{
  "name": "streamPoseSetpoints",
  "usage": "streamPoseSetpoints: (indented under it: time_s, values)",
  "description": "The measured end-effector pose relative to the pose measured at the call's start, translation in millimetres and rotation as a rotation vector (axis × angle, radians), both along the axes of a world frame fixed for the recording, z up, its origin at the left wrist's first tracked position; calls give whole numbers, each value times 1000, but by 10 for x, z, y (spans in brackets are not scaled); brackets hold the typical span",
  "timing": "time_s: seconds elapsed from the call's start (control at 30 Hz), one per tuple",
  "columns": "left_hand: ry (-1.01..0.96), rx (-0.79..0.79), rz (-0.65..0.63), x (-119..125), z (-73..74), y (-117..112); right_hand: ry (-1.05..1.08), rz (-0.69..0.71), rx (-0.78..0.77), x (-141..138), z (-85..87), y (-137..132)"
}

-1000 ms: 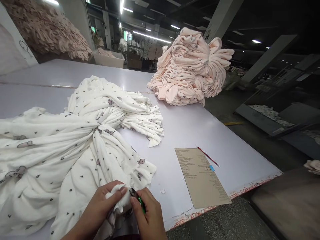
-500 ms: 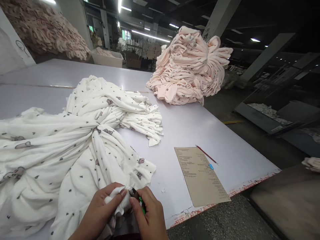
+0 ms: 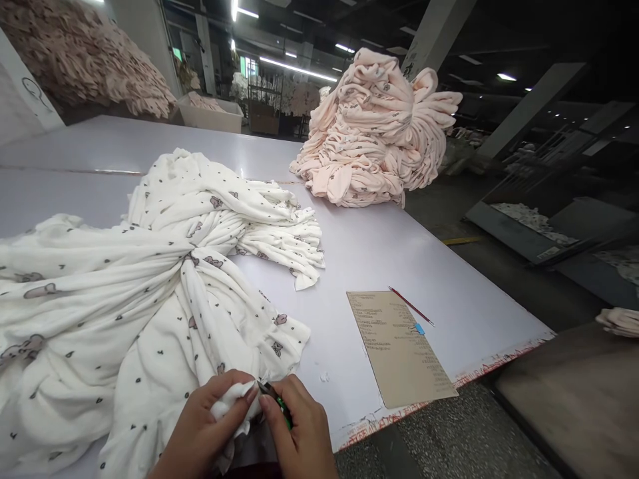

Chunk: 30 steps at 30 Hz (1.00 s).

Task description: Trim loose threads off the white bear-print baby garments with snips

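White fabric [image 3: 164, 319] with small dark marks and grey animal prints lies bunched over the left of the table, gathered tightly at one point. At the table's near edge my left hand [image 3: 214, 416] pinches a fold of it between thumb and fingers. Close beside it, my right hand [image 3: 299, 426] is closed around small thread snips [image 3: 282, 406] with dark blades and a green part. The blade tips touch or nearly touch the pinched cloth; the fingers hide most of the tool.
On the table [image 3: 359, 253] rest a brown sheet [image 3: 399, 352] with writing and a blue clip [image 3: 419, 328], and a dark red pen [image 3: 412, 307]. A pink fabric pile [image 3: 374, 133] stands at the far edge. Beyond are a pale bin [image 3: 212, 116] and more pink cloth [image 3: 90, 56].
The snips' blade tips have shifted slightly against the pinched cloth, and both hands stay nearly in place. The whole view has moved a little.
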<state>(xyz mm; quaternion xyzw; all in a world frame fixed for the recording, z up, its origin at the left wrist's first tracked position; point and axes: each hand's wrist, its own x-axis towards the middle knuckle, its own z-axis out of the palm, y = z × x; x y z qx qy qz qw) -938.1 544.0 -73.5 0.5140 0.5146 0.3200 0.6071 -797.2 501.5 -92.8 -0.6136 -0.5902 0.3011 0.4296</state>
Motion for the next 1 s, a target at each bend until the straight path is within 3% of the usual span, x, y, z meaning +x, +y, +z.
streamPoseSetpoints:
  time_s: [0.2,0.47,0.8,1.0]
  values:
    - [17,25,30,10,20,-22,91,52,-118,82,61,-26]
    - [-129,-207,-2,1,68,53,56,32,-169,128,4,-75]
    - [-38,-74,-12,12,31,-9,75,12,-60,-9,4,-3]
    - [43,62,-29,-6,-47,-39,55,23,-81,13,34,-27]
